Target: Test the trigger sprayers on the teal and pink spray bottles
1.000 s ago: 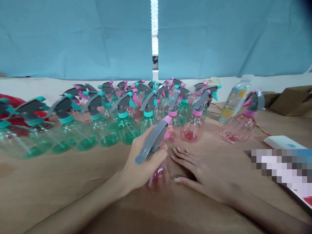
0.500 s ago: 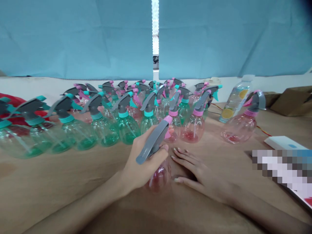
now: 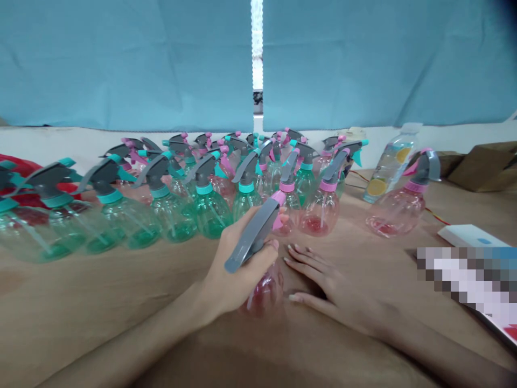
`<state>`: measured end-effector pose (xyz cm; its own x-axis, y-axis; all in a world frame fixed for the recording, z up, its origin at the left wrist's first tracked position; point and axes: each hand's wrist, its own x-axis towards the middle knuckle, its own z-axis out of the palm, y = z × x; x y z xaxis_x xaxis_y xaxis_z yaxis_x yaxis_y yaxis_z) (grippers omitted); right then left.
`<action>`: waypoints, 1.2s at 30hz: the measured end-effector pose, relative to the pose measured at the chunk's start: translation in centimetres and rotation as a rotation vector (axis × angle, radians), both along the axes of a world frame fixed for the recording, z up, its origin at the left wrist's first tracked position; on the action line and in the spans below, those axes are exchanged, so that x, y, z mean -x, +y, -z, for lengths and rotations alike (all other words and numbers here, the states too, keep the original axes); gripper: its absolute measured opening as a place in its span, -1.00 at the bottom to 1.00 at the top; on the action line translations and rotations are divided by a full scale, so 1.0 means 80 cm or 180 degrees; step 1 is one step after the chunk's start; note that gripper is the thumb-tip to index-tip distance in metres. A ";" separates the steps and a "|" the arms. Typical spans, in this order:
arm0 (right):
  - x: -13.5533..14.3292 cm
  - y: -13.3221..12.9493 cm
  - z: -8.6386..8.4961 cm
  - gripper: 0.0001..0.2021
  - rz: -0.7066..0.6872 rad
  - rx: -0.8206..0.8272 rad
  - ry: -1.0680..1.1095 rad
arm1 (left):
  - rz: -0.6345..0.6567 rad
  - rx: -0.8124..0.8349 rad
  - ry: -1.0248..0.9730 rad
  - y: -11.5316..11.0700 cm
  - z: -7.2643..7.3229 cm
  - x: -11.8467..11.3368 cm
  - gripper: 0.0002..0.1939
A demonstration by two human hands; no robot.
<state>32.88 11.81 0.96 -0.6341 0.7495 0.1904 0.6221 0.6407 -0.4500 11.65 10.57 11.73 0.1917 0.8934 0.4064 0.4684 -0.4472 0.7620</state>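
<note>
My left hand [image 3: 238, 261] is closed around the neck of a pink spray bottle [image 3: 263, 293] with a grey and pink trigger head. The bottle stands on the wooden table [image 3: 169, 302], its nozzle pointing away from me and a little right; its neck is hidden by my fingers. Flat on the table to the right of it lies my right hand [image 3: 323, 280], fingers stretched and holding nothing. Just beyond the held bottle are another pink spray bottle [image 3: 320, 213] and a green spray bottle [image 3: 213, 213], both upright.
Rows of green and pink spray bottles fill the back and left of the table. On the right are a lone pink spray bottle [image 3: 398, 210], a clear water bottle [image 3: 391, 161], a white box [image 3: 470, 237], a brown cardboard box [image 3: 484, 167] and a blurred-out flat item [image 3: 472, 285].
</note>
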 end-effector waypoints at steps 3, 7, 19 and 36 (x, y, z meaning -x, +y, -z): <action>0.000 0.000 -0.001 -0.36 -0.0015 0.0022 -0.0011 | 0.0037 0.0038 0.0072 0.001 -0.004 0.000 -0.91; 0.001 0.000 -0.003 -0.36 0.0014 0.0076 -0.0104 | 0.0027 -0.0021 0.0023 0.000 -0.008 0.000 -0.88; 0.002 0.001 -0.004 -0.36 -0.0010 0.0005 0.0000 | -0.0101 -0.0031 0.0016 -0.003 -0.005 0.001 -0.93; 0.023 -0.029 -0.058 -0.28 0.0062 0.0363 -0.0071 | -0.0054 0.0259 -0.0452 -0.007 0.015 -0.005 -0.82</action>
<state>31.01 9.46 5.56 -0.6223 0.7776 0.0894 0.6446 0.5739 -0.5052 12.06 10.00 10.52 0.1222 0.9271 0.3544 0.3603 -0.3741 0.8545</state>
